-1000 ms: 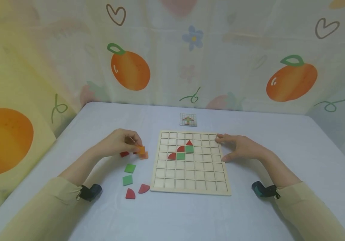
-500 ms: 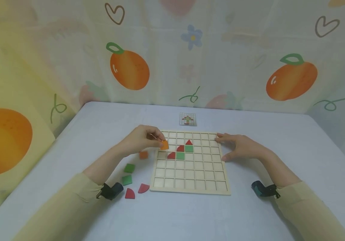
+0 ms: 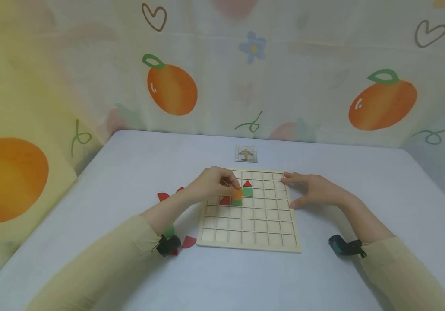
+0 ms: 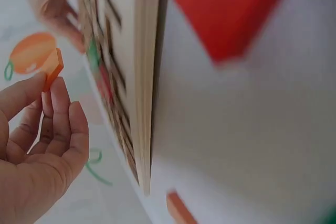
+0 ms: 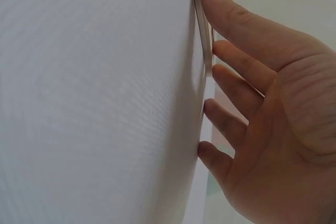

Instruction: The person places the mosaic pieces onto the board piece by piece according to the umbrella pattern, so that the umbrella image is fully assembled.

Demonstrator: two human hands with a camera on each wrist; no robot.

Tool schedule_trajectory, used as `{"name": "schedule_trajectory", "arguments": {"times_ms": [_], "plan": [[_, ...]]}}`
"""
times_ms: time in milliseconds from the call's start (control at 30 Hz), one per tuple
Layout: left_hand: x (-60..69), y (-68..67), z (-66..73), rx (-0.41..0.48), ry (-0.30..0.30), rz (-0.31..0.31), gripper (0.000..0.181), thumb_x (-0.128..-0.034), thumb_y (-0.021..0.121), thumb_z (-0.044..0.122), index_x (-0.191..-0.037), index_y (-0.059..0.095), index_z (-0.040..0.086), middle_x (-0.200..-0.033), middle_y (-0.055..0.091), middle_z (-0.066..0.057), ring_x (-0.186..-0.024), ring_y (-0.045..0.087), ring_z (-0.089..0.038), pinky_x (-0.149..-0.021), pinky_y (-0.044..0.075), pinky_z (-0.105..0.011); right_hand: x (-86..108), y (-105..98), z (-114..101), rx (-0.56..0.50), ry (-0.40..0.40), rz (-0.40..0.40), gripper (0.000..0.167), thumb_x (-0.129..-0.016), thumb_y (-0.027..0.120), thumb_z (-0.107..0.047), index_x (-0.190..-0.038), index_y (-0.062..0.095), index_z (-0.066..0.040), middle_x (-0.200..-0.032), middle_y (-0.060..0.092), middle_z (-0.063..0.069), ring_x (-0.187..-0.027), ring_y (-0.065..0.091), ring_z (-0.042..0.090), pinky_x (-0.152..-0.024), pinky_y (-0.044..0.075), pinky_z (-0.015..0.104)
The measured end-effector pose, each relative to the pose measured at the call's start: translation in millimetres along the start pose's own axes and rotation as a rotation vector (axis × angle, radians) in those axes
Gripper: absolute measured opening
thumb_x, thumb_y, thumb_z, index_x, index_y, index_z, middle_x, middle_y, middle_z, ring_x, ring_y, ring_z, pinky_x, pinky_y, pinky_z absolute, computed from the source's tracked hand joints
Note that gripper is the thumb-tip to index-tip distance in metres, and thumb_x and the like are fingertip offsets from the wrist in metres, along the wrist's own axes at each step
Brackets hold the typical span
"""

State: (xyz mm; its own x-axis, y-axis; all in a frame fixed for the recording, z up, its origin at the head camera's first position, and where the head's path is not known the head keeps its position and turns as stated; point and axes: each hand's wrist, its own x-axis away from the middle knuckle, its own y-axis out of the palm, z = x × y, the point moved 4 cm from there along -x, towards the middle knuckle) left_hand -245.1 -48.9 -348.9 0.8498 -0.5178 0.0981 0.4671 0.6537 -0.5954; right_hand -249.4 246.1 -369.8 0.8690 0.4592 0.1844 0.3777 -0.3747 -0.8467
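My left hand [image 3: 211, 185] pinches an orange square tile [image 3: 237, 195] between thumb and fingertips, over the wooden grid board [image 3: 248, 248]. In the left wrist view the tile [image 4: 53, 68] stands tilted in the fingertips of that hand [image 4: 47, 150]. On the board lie a red triangle [image 3: 247, 184], a green square [image 3: 247, 191] below it, another green square [image 3: 236, 202] partly covered by the held tile, and a red quarter piece [image 3: 225, 200]. Relaxed fingers of my right hand [image 3: 317, 190] touch the board's right edge; the right wrist view shows this hand [image 5: 283, 108] spread there.
Behind the board lies a small pattern card [image 3: 246, 153]. Left of the board, partly hidden by my left arm, are red quarter pieces [image 3: 189, 242] and a green tile [image 3: 169, 231]. A patterned cloth [image 3: 222, 69] hangs behind the table.
My left hand has carried the orange tile rightward from the loose pieces to above the board's coloured pieces. The right hand stays at the board's edge.
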Motion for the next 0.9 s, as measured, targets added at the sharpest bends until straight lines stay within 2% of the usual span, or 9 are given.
{"name": "schedule_trajectory", "arguments": {"times_ms": [133, 267, 367, 467, 900], "plan": [[-9.7, 18.3, 2.5, -0.045, 0.016, -0.007, 0.006, -0.0924, 0.075, 0.009, -0.098, 0.076, 0.01, -0.09, 0.071, 0.0, -0.082, 0.059, -0.009, -0.078, 0.048, -0.021, 1.1, 0, 1, -0.007, 0.003, 0.002, 0.082, -0.081, 0.088, -0.043, -0.151, 0.056, -0.012, -0.168, 0.039, 0.011, -0.158, 0.029, 0.044, -0.123, 0.026, 0.069], [-11.3, 30.2, 3.1, -0.009, 0.006, 0.022, 0.006, -0.0919, 0.074, 0.007, -0.096, 0.077, 0.01, -0.09, 0.072, -0.001, -0.081, 0.058, -0.011, -0.074, 0.047, -0.021, 1.5, 0, 0, -0.007, 0.003, 0.0, 0.083, -0.081, 0.088, -0.043, -0.151, 0.056, -0.013, -0.168, 0.04, 0.01, -0.158, 0.029, 0.044, -0.123, 0.026, 0.068], [-10.9, 32.8, 4.5, 0.021, -0.008, 0.055, 0.007, -0.0917, 0.073, 0.004, -0.095, 0.077, 0.009, -0.093, 0.073, -0.002, -0.084, 0.059, -0.014, -0.075, 0.048, -0.021, 1.7, 0, 0, -0.007, -0.002, 0.003, 0.083, -0.081, 0.088, -0.044, -0.151, 0.056, -0.013, -0.168, 0.04, 0.009, -0.158, 0.03, 0.043, -0.123, 0.027, 0.068], [-12.2, 34.1, 4.6, 0.015, -0.011, 0.077, 0.007, -0.0925, 0.072, 0.003, -0.095, 0.077, 0.008, -0.096, 0.074, -0.004, -0.086, 0.061, -0.014, -0.077, 0.05, -0.021, 1.5, -1, 1, -0.008, 0.0, 0.003, 0.083, -0.081, 0.088, -0.044, -0.151, 0.056, -0.013, -0.168, 0.04, 0.008, -0.158, 0.029, 0.043, -0.123, 0.027, 0.068], [-11.9, 38.8, 6.7, -0.066, -0.015, 0.076, 0.007, -0.0938, 0.073, 0.004, -0.097, 0.078, 0.007, -0.098, 0.077, -0.004, -0.089, 0.062, -0.014, -0.084, 0.051, -0.024, 0.8, 0, 1, -0.012, -0.002, 0.002, 0.083, -0.081, 0.088, -0.043, -0.151, 0.055, -0.013, -0.168, 0.039, 0.009, -0.158, 0.029, 0.043, -0.123, 0.026, 0.068]]}}
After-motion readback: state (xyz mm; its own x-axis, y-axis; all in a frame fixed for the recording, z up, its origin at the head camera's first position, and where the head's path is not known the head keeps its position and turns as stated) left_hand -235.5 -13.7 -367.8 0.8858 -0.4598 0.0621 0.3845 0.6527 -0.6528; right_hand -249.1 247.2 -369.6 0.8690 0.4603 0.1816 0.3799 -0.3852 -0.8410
